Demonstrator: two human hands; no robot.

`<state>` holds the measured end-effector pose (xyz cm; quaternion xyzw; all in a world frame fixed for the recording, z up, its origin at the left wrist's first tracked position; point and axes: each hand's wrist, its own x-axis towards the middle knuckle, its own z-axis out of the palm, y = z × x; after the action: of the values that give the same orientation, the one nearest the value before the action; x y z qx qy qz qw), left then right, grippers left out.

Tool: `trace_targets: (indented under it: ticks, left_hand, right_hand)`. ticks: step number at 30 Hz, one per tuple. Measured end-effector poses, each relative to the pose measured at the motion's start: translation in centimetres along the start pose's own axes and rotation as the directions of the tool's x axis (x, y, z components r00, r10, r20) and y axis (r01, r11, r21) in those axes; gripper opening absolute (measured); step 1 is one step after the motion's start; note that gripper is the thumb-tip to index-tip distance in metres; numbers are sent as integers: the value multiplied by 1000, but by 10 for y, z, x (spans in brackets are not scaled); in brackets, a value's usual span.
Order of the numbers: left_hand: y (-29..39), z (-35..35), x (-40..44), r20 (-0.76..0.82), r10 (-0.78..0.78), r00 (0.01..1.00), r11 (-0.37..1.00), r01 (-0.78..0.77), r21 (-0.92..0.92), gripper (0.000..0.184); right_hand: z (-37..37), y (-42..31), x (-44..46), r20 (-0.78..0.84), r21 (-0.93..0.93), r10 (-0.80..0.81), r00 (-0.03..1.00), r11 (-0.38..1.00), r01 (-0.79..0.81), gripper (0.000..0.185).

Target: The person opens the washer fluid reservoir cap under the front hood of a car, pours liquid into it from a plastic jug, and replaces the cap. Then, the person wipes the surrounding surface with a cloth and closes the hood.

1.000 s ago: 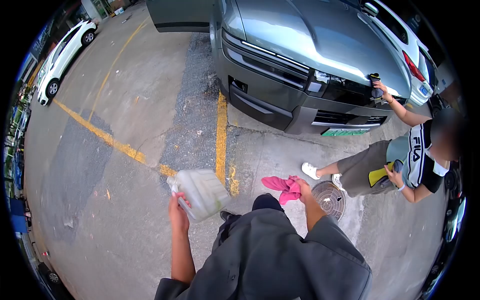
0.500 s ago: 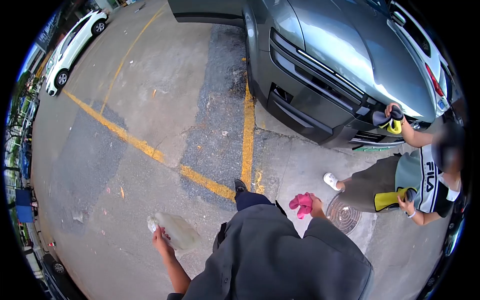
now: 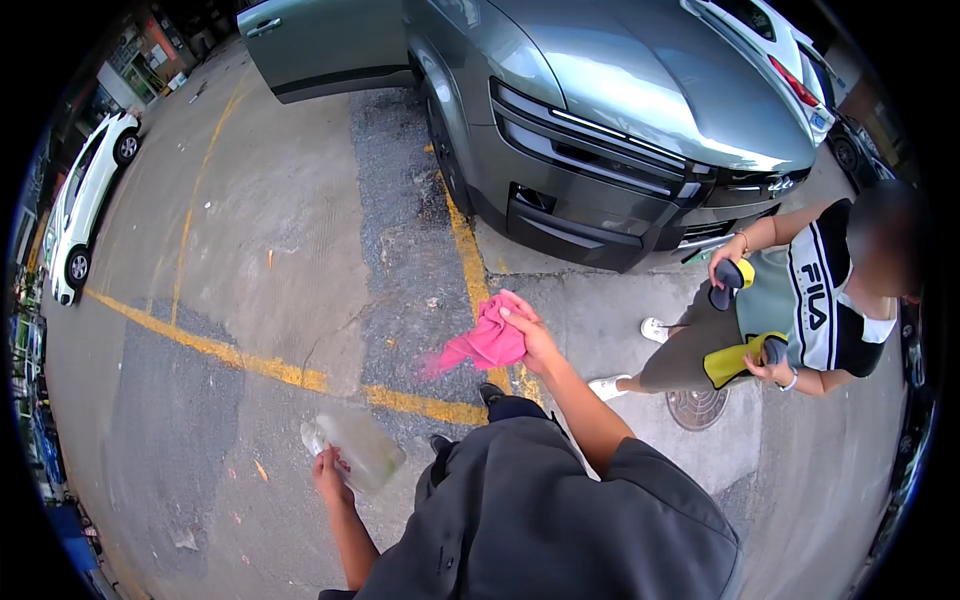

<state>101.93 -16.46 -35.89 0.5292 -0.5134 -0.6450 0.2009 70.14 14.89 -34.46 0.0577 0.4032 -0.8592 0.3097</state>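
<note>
My left hand is closed around the neck end of a translucent plastic bottle, held low at my left side and tilted sideways. A pink cloth is gripped in my right hand, raised in front of me; its loose left end is blurred by motion. Beyond the cloth stands the grey-green car, its front corner facing me. Neither hand touches the car.
A person stands at my right, holding yellow-and-grey cloths in both hands. An open car door juts out at the upper left. Yellow lines mark the pavement; a white car is parked far left.
My right hand has lifted the pink cloth and brought it inward to the left. The left hand still holds the bottle. The other person has lowered one hand from the car's front.
</note>
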Motion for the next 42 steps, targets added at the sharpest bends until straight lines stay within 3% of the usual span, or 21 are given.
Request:
trace_targets:
  ticks: [2, 4, 7, 10, 13, 16, 19, 20, 22, 23, 25, 26, 27, 29, 32, 33, 34, 35, 38, 40, 42]
  left_hand:
    - [12, -2, 21, 89, 37, 995, 999, -37, 1, 25]
    - [26, 4, 44, 191, 63, 980, 998, -58, -31, 23]
    - [42, 11, 62, 270, 58, 961, 998, -50, -36, 22]
    - [49, 18, 72, 354, 36, 935, 999, -43, 14, 23]
    - [38, 16, 82, 382, 16, 924, 999, -27, 22, 23]
    - [17, -2, 103, 397, 7, 918, 995, -44, 84, 25]
    - [-11, -29, 120, 309, 8, 951, 997, -32, 73, 27]
    - [-22, -39, 120, 250, 45, 967, 998, -56, 38, 29]
    - [-48, -67, 127, 145, 69, 987, 998, -69, -5, 32]
    - [-60, -82, 131, 100, 56, 993, 998, -54, -14, 33]
    - [-82, -110, 136, -29, -101, 994, 995, 100, -21, 34]
    - [-92, -123, 136, -54, -159, 986, 987, 157, -45, 36]
    - [-104, -139, 136, -76, -220, 973, 974, 215, -67, 39]
    - [-147, -173, 145, -141, -347, 927, 938, 339, -75, 46]
    - [-183, -201, 143, -191, -442, 877, 896, 442, -45, 51]
    - [-180, -205, 139, -209, -536, 818, 837, 546, -6, 52]
    - [-178, -209, 134, -224, -623, 750, 765, 644, 28, 54]
    - [-173, -208, 129, -251, -652, 715, 732, 680, 39, 53]
    - [-164, -191, 120, -311, -612, 727, 762, 647, 14, 51]
    - [-158, -177, 113, -344, -569, 747, 793, 609, 9, 51]
    - [-152, -162, 105, -368, -531, 763, 819, 573, 5, 51]
  right_hand:
    - [19, -18, -20, -127, 37, -241, 962, 968, 248, 63]
    - [49, -60, -25, -131, 7, -445, 886, 893, 449, 70]
    - [90, -92, -27, -148, 22, -650, 745, 751, 660, 62]
    - [122, -65, -33, -50, -100, -641, 766, 766, 635, 53]
    - [131, 16, -48, -58, -223, -443, 895, 880, 421, 59]
    - [92, 98, -58, -130, -439, -279, 951, 877, 197, 67]
    - [-21, 145, -82, -345, -646, -159, 925, 756, -111, 68]
    - [-62, 150, -101, -490, -631, -125, 863, 734, -252, 62]
    - [-151, 161, -161, -730, -466, -133, 671, 814, -346, 46]
    - [-202, 170, -197, -847, -420, -181, 500, 805, -419, 38]
    - [-203, 152, -279, -938, -279, -153, 312, 867, -413, 23]
    - [-199, 144, -310, -970, -240, -179, 166, 824, -513, 21]
    - [-193, 140, -335, -985, -174, -155, 79, 861, -478, 21]
    - [-230, 163, -376, -980, -197, -178, 87, 929, -313, 19]
    - [-215, 179, -387, -994, -95, -102, -33, 979, -180, 18]
    - [-200, 181, -384, -994, -88, -96, -52, 986, -142, 18]
    - [-210, 191, -380, -996, -85, -85, 10, 994, -65, 17]
    - [-202, 193, -375, -996, -90, -88, 27, 992, -89, 21]
    - [-214, 199, -348, -990, -125, -115, 77, 981, -146, 29]
    - [-213, 186, -325, -972, -160, -135, 190, 979, -128, 39]
    - [-212, 166, -304, -959, -225, -188, 212, 961, -163, 44]
